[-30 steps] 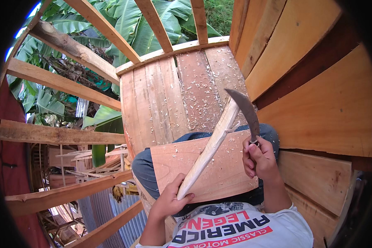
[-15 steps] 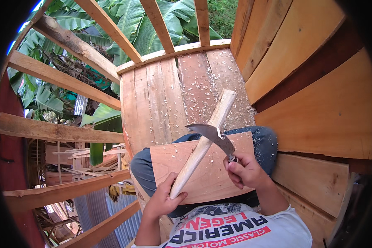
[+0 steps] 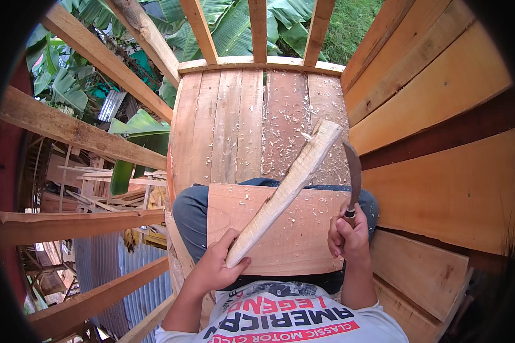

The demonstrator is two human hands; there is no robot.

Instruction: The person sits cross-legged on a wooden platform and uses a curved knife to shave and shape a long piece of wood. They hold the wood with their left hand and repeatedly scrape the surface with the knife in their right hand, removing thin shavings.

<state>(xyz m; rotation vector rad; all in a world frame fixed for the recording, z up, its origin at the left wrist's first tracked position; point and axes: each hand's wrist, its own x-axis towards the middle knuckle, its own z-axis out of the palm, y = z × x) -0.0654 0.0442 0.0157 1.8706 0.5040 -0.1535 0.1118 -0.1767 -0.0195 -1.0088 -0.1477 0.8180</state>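
My left hand (image 3: 218, 264) is closed round the near end of a pale wooden stick (image 3: 286, 194), which slants up and away to the right. A small curl of wood clings near its far end, and a strip of darker bark runs along its left side. In my right hand (image 3: 349, 233) is a curved knife (image 3: 353, 174), its fingers wrapped round the handle. The blade points away from me and stands just right of the stick, apart from it. Beneath both lies a flat wooden board (image 3: 292, 240) across my lap.
Pale shavings lie scattered over the plank floor (image 3: 223, 137) ahead and on the lap board. Wooden rails (image 3: 86, 223) stand on the left, with banana leaves (image 3: 229, 34) beyond. A plank wall (image 3: 440, 188) rises close on my right.
The knife has moved off the stick to the right, and its blade has swung upright. The view has turned a little. My left hand keeps its hold on the stick.
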